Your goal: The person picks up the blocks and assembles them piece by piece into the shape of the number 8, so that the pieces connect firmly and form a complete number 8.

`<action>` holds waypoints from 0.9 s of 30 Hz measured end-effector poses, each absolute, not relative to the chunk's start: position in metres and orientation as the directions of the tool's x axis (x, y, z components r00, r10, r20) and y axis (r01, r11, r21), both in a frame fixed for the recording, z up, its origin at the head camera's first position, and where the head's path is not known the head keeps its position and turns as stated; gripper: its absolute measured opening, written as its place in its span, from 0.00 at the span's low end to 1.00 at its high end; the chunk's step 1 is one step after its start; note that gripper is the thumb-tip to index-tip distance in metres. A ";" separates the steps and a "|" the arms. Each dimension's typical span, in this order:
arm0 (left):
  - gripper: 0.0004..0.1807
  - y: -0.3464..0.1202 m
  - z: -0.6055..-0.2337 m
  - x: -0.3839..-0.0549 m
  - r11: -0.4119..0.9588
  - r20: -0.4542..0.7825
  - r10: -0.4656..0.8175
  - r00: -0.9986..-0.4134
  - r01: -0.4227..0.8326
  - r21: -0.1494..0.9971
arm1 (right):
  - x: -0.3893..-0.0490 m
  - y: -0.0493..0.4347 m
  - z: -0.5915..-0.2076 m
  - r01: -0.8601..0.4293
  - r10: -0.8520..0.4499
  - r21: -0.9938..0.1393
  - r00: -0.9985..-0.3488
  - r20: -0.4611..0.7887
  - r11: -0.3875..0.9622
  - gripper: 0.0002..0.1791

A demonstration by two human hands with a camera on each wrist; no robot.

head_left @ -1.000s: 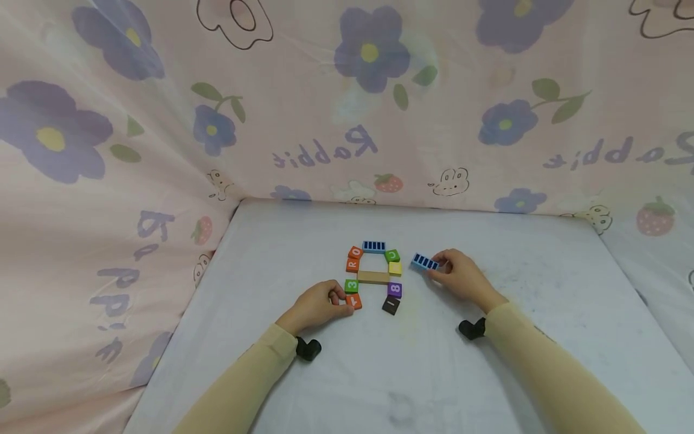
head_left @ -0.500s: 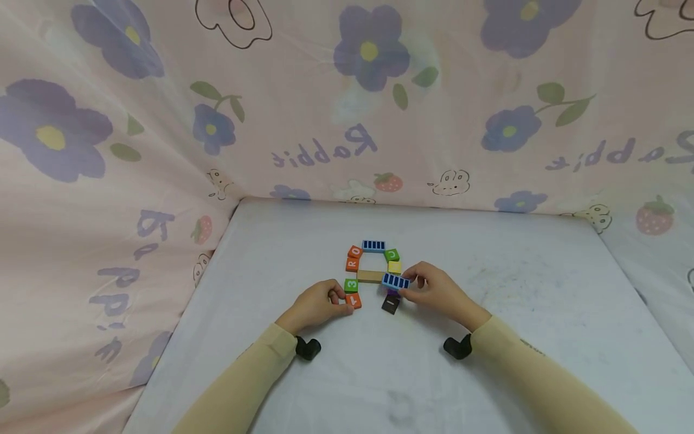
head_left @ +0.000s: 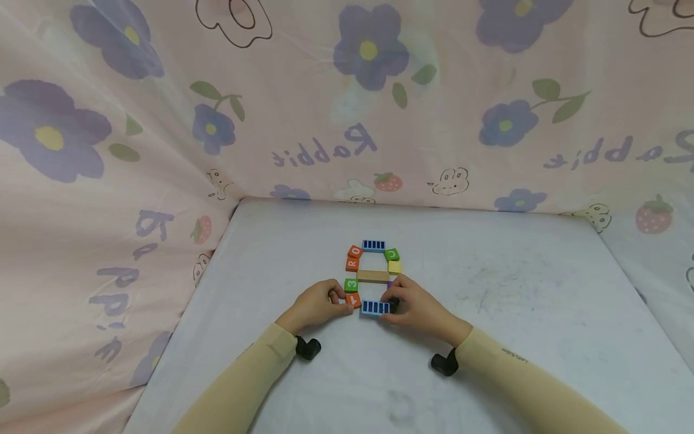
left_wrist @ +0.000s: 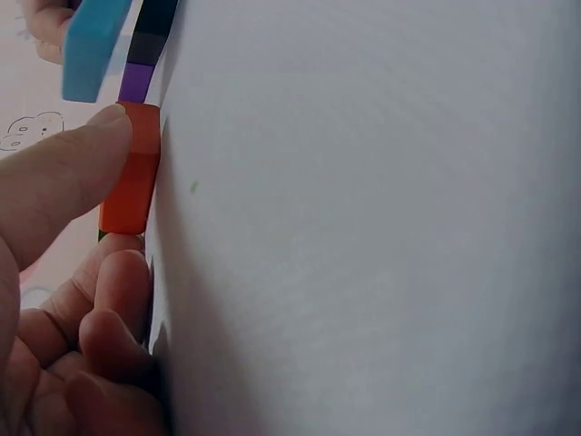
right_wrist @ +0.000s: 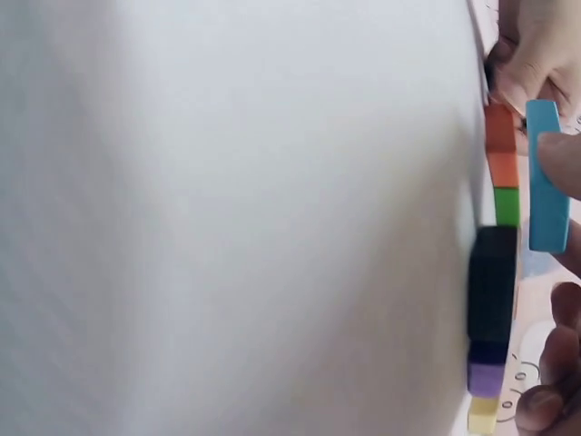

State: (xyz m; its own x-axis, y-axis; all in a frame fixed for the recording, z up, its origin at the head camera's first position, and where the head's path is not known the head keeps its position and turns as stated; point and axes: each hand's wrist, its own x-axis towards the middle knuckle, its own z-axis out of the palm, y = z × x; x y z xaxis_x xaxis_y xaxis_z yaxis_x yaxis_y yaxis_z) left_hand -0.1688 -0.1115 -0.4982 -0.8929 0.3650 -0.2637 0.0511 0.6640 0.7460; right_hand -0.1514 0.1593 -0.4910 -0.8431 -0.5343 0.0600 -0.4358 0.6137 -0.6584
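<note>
My right hand (head_left: 420, 307) pinches a light blue block (head_left: 375, 308) with dark stripes. In the right wrist view this blue block (right_wrist: 546, 182) is raised off the table, thumb on one face. At the ring's near left, my left hand (head_left: 321, 306) holds an orange block (head_left: 353, 300) marked with a white character; the left wrist view shows the orange block (left_wrist: 133, 173) between thumb and fingers, resting on the table. The black block (head_left: 394, 304) is partly hidden behind my right hand, as is the purple block (head_left: 390, 287). A green block (head_left: 351, 285) marked 3 sits beyond the orange one.
A plain wooden strip (head_left: 373, 276) crosses the middle. Beyond it stand orange R (head_left: 352, 264) and O (head_left: 355, 252) blocks, a yellow block (head_left: 394, 267), a green block (head_left: 392, 255) and another striped blue block (head_left: 374, 246). A white cloth (head_left: 488, 361) covers the table; flowered curtains hang behind.
My right hand has carried the striped blue block from right of the ring, leftward and nearer, to the gap between the orange and black blocks. The left hand has stayed in place.
</note>
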 end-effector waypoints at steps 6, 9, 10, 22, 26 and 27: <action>0.21 -0.112 -0.498 -0.169 0.664 -0.264 0.365 -0.893 0.050 0.746 | -0.149 0.153 -0.495 -0.476 -0.548 -0.588 -0.834 0.066 0.654 0.15; 0.21 -0.112 -0.499 -0.169 0.665 -0.262 0.367 -0.893 0.055 0.745 | -0.149 0.151 -0.496 -0.495 -0.558 -0.568 -0.827 0.075 0.658 0.16; 0.21 -0.113 -0.500 -0.169 0.665 -0.262 0.366 -0.893 0.054 0.745 | -0.148 0.151 -0.496 -0.497 -0.561 -0.569 -0.824 0.075 0.655 0.16; 0.18 -0.115 -0.500 -0.170 0.642 -0.251 0.382 -0.889 0.060 0.764 | -0.146 0.144 -0.492 -0.508 -0.567 -0.547 -0.821 0.071 0.666 0.17; 0.18 -0.114 -0.500 -0.169 0.639 -0.245 0.383 -0.891 0.065 0.766 | -0.146 0.139 -0.490 -0.509 -0.565 -0.528 -0.823 0.065 0.680 0.16; 0.18 -0.114 -0.500 -0.169 0.639 -0.244 0.385 -0.890 0.066 0.767 | -0.147 0.138 -0.490 -0.502 -0.558 -0.520 -0.828 0.056 0.691 0.15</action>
